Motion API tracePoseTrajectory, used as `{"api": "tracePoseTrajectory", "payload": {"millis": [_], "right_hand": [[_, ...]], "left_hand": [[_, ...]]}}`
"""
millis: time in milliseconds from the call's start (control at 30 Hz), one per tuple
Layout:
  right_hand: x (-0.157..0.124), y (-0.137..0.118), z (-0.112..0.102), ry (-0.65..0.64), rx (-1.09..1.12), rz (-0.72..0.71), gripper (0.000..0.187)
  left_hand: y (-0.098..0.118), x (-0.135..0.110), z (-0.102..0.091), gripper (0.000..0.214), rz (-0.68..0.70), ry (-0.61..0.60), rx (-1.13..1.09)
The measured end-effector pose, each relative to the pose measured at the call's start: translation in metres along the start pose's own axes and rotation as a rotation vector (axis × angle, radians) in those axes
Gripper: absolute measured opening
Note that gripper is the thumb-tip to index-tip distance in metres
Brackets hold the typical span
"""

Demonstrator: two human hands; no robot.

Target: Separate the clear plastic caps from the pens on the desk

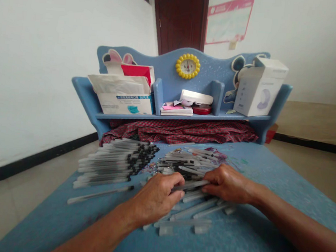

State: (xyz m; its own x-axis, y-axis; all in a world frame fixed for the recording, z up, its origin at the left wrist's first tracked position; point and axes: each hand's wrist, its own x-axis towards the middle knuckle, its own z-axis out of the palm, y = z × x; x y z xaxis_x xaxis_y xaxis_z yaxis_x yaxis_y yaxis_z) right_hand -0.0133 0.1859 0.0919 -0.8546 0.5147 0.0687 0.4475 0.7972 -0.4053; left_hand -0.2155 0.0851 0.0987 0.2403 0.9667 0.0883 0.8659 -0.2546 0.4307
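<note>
My left hand (156,198) and my right hand (228,183) are both closed on one grey pen (190,185), held level between them just above the blue desk (265,226). The left fingers pinch its left end, the right fingers its right end. Under the hands lie several loose pen barrels and caps (189,217). A stack of pens with black tips (113,162) lies at the left. A looser pile of pens (188,161) sits behind the hands.
A blue shelf (184,113) stands at the desk's back with a white box (261,87), a box of paper goods (123,96), small notebooks and a yellow clock (187,66). Red checked cloth (182,131) is bunched beneath it. A single pen (99,194) lies apart at left.
</note>
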Motion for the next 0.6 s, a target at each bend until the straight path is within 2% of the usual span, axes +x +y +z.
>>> {"api": "tracePoseTrajectory", "payload": {"millis": [167, 333, 467, 600], "right_hand": [[-0.001, 0.001, -0.003, 0.023, 0.056, 0.038, 0.018], [-0.004, 0.008, -0.005, 0.011, 0.330, 0.033, 0.010], [-0.005, 0.009, -0.005, 0.001, 0.568, 0.004, 0.025], [-0.003, 0.006, -0.003, 0.079, 0.586, -0.038, 0.038]], "left_hand": [[-0.001, 0.000, -0.001, 0.008, 0.010, 0.021, -0.013], [0.001, 0.001, -0.007, 0.009, 0.034, 0.078, 0.003], [0.001, 0.001, -0.011, 0.010, 0.054, 0.090, 0.031], [-0.002, 0.000, -0.011, 0.011, 0.069, 0.087, 0.059]]}}
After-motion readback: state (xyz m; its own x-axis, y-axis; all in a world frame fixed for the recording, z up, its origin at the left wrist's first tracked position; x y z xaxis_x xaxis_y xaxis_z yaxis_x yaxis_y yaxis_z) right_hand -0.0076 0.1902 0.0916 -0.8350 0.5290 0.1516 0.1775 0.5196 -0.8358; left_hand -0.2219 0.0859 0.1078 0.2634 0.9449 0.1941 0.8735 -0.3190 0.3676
